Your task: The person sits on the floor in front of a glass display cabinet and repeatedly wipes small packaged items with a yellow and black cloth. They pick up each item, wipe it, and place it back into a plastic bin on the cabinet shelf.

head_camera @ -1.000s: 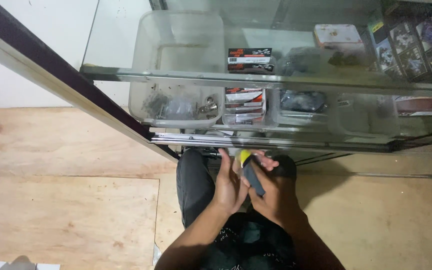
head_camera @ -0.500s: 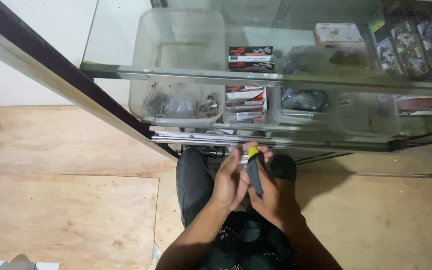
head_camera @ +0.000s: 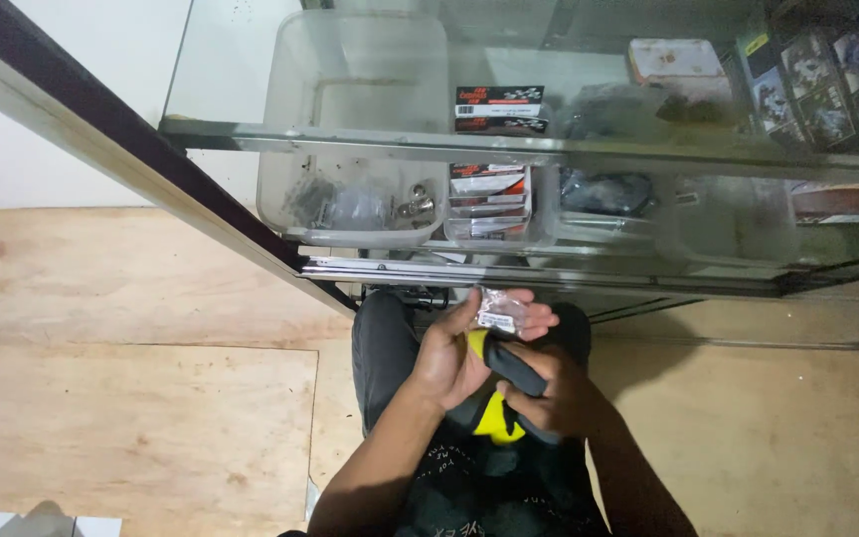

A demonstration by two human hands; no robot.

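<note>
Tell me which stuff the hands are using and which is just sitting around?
In use:
left hand holding a small clear packet
right hand gripping a black-and-yellow tool

Just sitting:
clear bin of metal bits
small boxes
glass shelf
wooden floor

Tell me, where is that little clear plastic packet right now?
In the head view, the clear plastic packet sits at the fingertips of the left hand, just above the black-and-yellow tool gripped by the right hand, below the glass cabinet.

The hands are in front of the glass case. A tub sits left inside it, small boxes beside it on the right.
</note>
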